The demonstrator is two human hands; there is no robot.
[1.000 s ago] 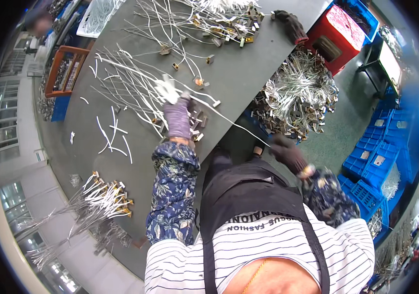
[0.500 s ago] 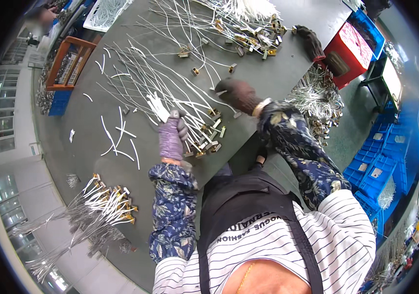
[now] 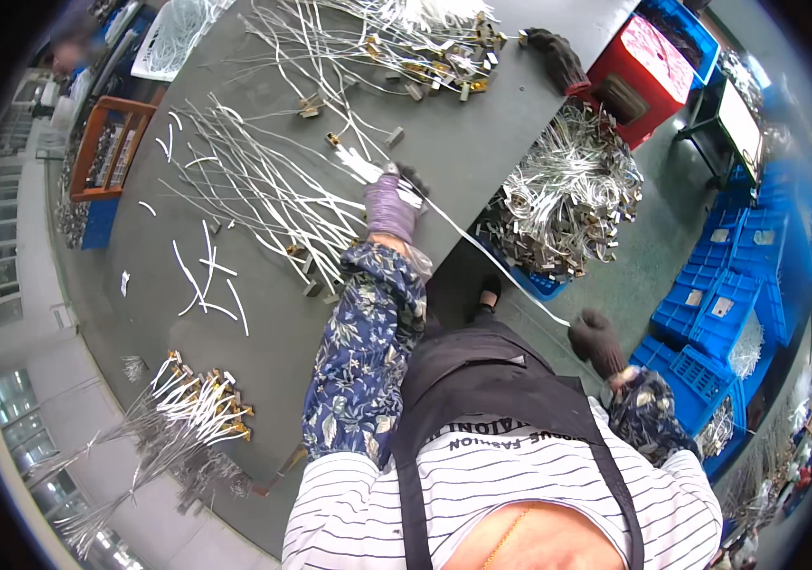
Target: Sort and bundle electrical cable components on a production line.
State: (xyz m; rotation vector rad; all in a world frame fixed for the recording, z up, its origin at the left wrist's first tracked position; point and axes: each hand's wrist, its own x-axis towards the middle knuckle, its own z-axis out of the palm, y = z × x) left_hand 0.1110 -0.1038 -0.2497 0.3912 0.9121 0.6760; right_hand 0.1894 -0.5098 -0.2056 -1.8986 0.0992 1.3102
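Note:
My left hand [image 3: 392, 209], in a purple-grey glove, is closed over the grey table. Out of its far side stick short white tubes [image 3: 358, 165], bunched together. A long white wire [image 3: 493, 255] runs taut from this hand past the table edge to my right hand [image 3: 598, 342], in a dark brown glove. That hand is closed on the wire's end, low above the floor. Left of and below my left hand lie loose white wires [image 3: 273, 185] with metal connectors [image 3: 316, 288], partly hidden by my forearm. Connectors on wire ends [image 3: 335, 139] lie just beyond it.
Another wire pile [image 3: 425, 57] and a dark glove [image 3: 558, 59] lie at the far side. A heaped crate of wires [image 3: 572, 190] stands beside the table, near a red box [image 3: 648, 76]. Blue crates [image 3: 719, 285] are at right. Finished-looking bundles [image 3: 197, 399] lie lower left.
My right hand has swung from above the table to the lower right, drawing the white wire out straight. My left hand, with the tubes, has moved right and farther away.

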